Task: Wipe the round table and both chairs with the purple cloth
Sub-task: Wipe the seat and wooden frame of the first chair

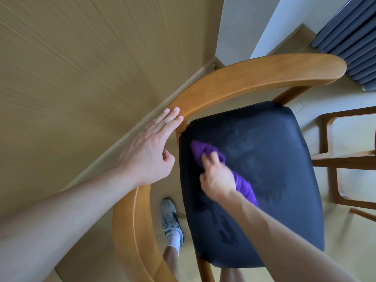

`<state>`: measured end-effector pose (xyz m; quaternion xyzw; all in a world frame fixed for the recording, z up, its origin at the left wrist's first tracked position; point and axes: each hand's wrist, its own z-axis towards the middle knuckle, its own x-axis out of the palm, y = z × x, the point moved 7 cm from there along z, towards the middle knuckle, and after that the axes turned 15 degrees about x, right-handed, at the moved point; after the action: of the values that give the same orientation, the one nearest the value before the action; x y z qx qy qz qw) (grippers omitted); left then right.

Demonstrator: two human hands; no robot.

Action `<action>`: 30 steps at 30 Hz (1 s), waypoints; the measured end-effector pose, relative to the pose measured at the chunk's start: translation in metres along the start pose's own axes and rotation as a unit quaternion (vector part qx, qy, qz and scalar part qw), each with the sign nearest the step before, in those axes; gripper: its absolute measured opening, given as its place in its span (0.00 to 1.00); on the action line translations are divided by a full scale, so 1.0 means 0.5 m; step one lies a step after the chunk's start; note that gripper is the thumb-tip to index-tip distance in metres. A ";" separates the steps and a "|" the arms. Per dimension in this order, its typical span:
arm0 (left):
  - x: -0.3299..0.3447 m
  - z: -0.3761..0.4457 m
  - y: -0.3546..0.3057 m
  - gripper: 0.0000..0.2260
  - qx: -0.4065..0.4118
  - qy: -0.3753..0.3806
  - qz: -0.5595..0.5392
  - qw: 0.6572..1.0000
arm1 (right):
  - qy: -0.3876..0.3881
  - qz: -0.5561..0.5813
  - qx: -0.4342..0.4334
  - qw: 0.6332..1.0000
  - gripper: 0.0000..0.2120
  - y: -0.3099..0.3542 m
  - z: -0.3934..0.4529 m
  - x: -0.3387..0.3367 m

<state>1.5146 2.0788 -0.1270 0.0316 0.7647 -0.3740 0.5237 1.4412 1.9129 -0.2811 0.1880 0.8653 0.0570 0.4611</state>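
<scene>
Pale floor (317, 241) and a wood-grain wall panel (71, 68) frame the scene, viewed from above. Nearest the camera, a grey sneaker (170, 218) stands on the floor between the curved wooden backrest (130, 220) and the dark padded seat (254, 180) of a chair. The right hand (217, 178) presses the purple cloth (207, 153) onto the left part of the seat, fingers curled closed around the bunched fabric; damp streaks mark the cushion near its front. The left hand (150, 147) lies flat, fingers extended and together, fingertips touching the backrest rail, apparently steadying the chair. The step in hand appears to be wiping a chair seat; the dry-looking right half likely comes next, calling for a sweep toward the far edge, then the rail. Room is tight on the left, where the backrest stands near the wall. Beyond the seat's right edge, a second wooden frame (345, 157) stands close by. Farther off hang dark pleated curtains (350, 37). The round table is not identifiable.
</scene>
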 end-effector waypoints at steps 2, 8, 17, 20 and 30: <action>-0.001 0.000 0.001 0.38 -0.002 0.001 -0.002 1.000 | 0.063 -0.045 -0.075 0.994 0.21 -0.013 -0.072 0.044; 0.000 0.000 0.002 0.39 0.003 0.001 -0.016 1.000 | -0.002 0.014 -0.054 0.998 0.17 -0.128 -0.053 -0.059; 0.006 0.001 0.005 0.39 0.006 -0.009 -0.020 1.000 | -0.165 0.189 0.235 0.939 0.27 -0.244 0.097 -0.184; 0.006 0.001 0.006 0.40 0.007 -0.011 -0.015 1.000 | -0.092 0.077 0.102 0.987 0.25 -0.149 0.043 -0.103; 0.007 -0.001 0.006 0.38 0.012 -0.023 -0.008 1.000 | -0.068 0.159 0.131 0.976 0.22 -0.238 -0.041 -0.142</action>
<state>1.5140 2.0801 -0.1313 0.0234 0.7484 -0.3879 0.5375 1.4279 1.7778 -0.2465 0.3852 0.7911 0.0031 0.4751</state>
